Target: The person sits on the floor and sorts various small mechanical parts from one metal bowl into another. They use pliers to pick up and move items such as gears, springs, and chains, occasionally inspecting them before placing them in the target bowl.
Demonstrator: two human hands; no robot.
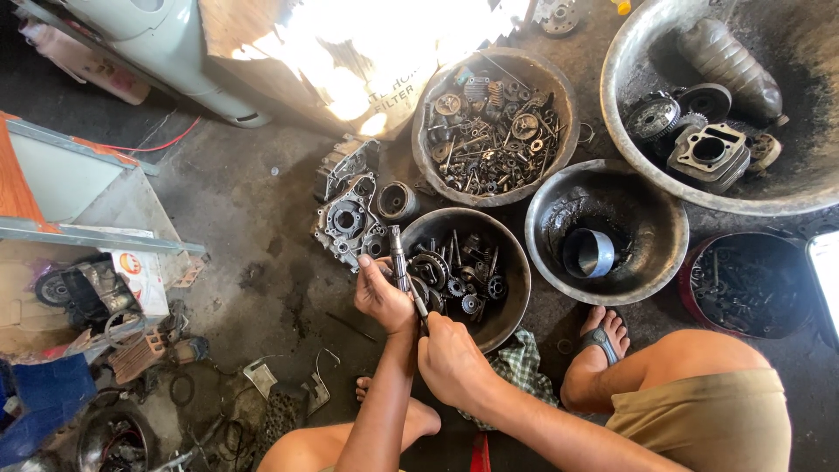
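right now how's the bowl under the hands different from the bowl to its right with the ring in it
The bowl under the hands is heaped with gears and shafts; the bowl to its right holds only a metal ring in dark oily residue. The second looks somewhat wider. Both are round, grimy metal bowls on the floor.

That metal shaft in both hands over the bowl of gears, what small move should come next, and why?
Probably keep the left hand gripping the metal shaft upright while the right hand works its lower end. Both hands meet there, just above the bowl of gears, so anything that drops should land inside.
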